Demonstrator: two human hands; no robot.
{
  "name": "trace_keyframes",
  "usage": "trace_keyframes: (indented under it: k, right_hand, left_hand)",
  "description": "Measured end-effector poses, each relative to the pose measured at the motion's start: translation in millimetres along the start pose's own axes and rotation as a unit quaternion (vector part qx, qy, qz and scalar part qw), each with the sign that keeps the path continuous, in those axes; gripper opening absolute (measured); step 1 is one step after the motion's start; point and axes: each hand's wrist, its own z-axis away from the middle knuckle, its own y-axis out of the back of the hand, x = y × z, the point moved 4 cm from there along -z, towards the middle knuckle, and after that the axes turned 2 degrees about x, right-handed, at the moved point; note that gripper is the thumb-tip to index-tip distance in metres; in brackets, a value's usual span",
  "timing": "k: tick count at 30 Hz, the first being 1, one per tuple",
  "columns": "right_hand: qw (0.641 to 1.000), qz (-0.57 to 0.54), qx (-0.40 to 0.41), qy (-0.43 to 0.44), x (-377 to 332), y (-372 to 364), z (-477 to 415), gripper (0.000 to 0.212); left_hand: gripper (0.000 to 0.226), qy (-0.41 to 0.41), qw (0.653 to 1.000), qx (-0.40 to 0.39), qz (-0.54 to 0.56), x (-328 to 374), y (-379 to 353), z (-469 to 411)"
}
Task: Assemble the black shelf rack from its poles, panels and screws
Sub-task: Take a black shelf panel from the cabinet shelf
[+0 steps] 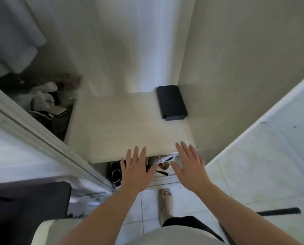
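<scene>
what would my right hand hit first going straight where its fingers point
Probably the black panel on the wooden top, past bare wood; how high the right hand hovers is unclear.

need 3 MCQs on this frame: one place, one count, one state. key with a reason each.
1. Where on the wooden top does the black panel lie?
A) far right corner
B) near left corner
C) front centre

2. How many hands are in view?
A) none
B) one
C) two

3. How are the fingers?
A) curled round the panel
B) straight and spread, holding nothing
C) curled into fists

Key:
1 A, the panel sits at the back by the right wall.
2 C, the left hand and the right hand both show.
3 B, both hands are flat over the top's front edge, apart from the panel.
</scene>
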Motion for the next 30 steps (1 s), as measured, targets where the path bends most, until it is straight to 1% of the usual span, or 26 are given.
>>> trace_keyframes:
  k: [3, 8, 13, 17, 23, 26, 30]
  right_hand:
    - [1.000, -0.014, -0.016, -0.003, 6, 0, -58, 0.068]
    - [0.994, -0.056, -0.061, -0.064, 12, -11, -141, 0.067]
    - [0.990, -0.032, -0.093, -0.102, 18, -22, -201, 0.067]
    - [0.989, 0.012, -0.094, -0.116, 34, -21, -248, 0.067]
    - [0.981, 0.098, -0.089, -0.145, 81, -25, -307, 0.069]
    - [0.975, 0.117, -0.103, -0.156, 102, -35, -329, 0.070]
    - [0.972, 0.135, -0.117, -0.152, 116, -53, -351, 0.071]
  left_hand:
    - [0.082, 0.043, 0.999, -0.014, 0.004, 0, 5, -35]
    - [0.082, 0.113, 0.993, -0.033, -0.001, -4, 4, -87]
    - [0.082, 0.178, 0.980, -0.063, 0.068, -2, -9, -136]
    - [0.082, 0.182, 0.973, -0.092, 0.108, 8, -19, -183]
    - [0.078, 0.134, 0.970, -0.109, 0.173, 24, -38, -270]
    - [0.077, 0.130, 0.955, -0.121, 0.237, 32, -54, -309]
    - [0.082, 0.140, 0.928, -0.141, 0.314, 43, -77, -349]
